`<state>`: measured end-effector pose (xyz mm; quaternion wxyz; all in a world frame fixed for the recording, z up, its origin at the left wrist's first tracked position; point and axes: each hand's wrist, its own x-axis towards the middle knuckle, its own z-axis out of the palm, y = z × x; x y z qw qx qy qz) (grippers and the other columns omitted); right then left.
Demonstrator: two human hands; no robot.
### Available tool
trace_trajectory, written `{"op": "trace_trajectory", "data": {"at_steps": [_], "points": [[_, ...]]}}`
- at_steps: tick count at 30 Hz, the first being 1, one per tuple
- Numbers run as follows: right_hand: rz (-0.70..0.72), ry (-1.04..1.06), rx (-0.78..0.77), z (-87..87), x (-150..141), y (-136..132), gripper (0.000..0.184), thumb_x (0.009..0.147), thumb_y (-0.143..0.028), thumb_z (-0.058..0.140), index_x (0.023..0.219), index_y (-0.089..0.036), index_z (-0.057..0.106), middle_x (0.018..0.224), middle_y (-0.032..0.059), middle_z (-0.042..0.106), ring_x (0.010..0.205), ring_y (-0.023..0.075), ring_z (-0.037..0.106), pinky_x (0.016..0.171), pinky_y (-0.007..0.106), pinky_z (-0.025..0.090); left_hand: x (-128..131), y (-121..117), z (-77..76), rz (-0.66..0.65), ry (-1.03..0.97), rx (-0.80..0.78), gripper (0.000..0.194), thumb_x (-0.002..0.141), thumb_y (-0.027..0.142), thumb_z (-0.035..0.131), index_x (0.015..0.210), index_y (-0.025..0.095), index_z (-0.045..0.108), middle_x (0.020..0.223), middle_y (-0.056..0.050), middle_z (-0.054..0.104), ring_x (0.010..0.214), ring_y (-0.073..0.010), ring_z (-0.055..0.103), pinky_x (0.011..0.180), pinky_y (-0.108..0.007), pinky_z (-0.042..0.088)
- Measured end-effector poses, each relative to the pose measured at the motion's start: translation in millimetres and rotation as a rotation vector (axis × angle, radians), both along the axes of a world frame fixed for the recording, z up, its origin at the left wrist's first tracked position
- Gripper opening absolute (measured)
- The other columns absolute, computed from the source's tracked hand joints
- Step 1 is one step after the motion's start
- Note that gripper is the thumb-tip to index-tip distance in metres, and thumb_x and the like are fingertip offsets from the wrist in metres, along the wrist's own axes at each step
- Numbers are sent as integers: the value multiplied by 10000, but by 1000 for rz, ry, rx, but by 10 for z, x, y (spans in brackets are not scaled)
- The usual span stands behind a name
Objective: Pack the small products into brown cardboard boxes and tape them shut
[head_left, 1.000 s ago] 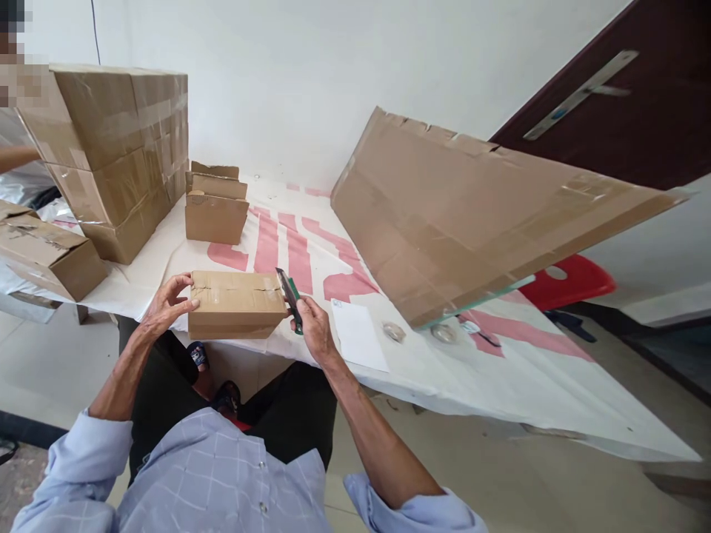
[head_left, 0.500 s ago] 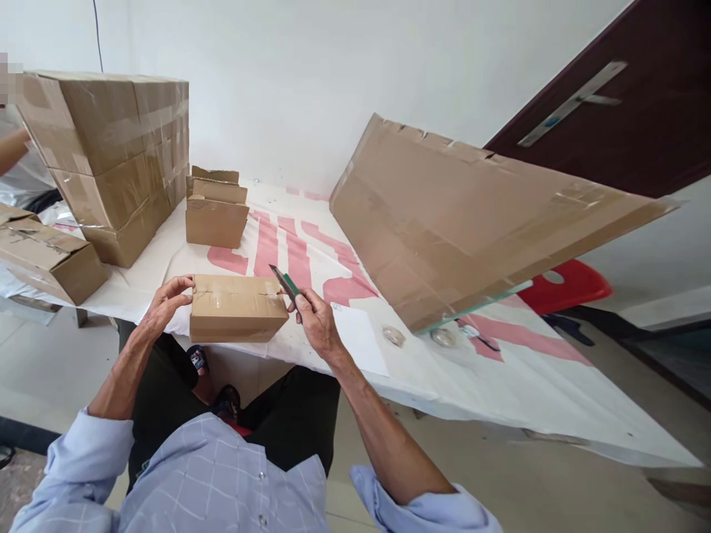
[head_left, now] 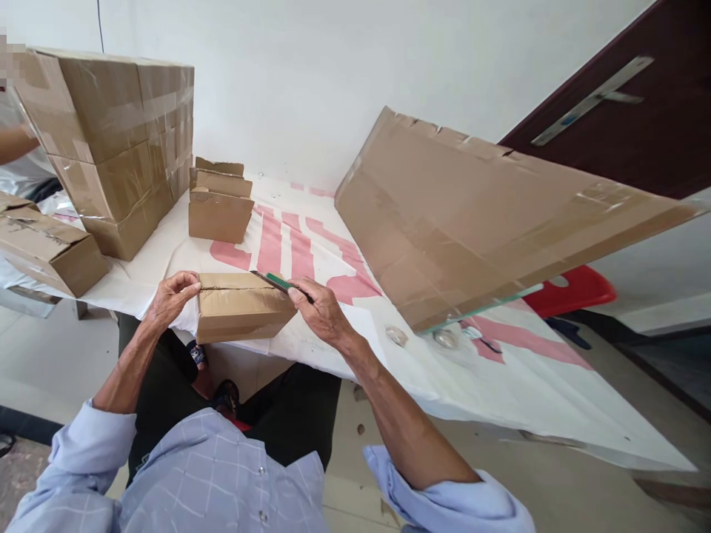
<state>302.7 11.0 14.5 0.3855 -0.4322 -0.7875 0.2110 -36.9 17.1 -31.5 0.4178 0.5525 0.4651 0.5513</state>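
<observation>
Now, at the table's (head_left: 500, 389) near edge, the left hand (head_left: 168, 300) pinches a carton (head_left: 238, 314), the right hand (head_left: 323, 314) clutching a knife (head_left: 278, 281).

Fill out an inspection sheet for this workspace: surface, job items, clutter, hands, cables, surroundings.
Surface: cloth-covered table, white with red markings.
Job items: small carton at the near edge; green-handled knife pointing left over its top, contact unclear.
Clutter: open carton, taped carton stack, paper, two small round objects, large cardboard panel.
Left hand: fingers at the small carton's left end.
Right hand: grips the knife.
Cables: thin dark cord against the wall.
Surroundings: dark door, red plastic object, another person's arm far left.
</observation>
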Motion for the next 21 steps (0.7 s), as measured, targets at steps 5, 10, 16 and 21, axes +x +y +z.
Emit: {"op": "trace_trajectory", "data": {"at_steps": [5,10,16,21], "points": [[99,-1,-80,90,-126,12,394,1045,-506,531,1101,-216,792,1010,76,803,919,249,716,880,389,574,-39,-75,-25,-8,58,42,435,738,630,891,848,221,788,1259,-133,761,1264,-332,685,1046,-456,562],[113,14,-95,137,-149,62,415,1020,-543,562,1092,-221,813,1007,66,811,946,256,728,886,382,571,-85,-149,-58,-73,109,10,526,750,634,898,1082,233,828,1408,-153,729,1303,-347,689,1044,-475,587],[-238,126,-24,-58,26,213,452,989,-626,551,922,-211,716,837,55,740,739,197,627,703,322,500,-19,-117,-47,-28,87,18,470,729,603,898,992,222,817,1361,-150,756,1298,-367,697,969,-459,630],[-359,368,-239,-364,48,249,555,897,-788,544,833,-239,599,715,7,629,601,147,504,535,271,415,43,-103,-1,-38,79,-18,492,694,576,924,1002,212,803,1404,-150,745,1280,-372,711,928,-452,657]]}}
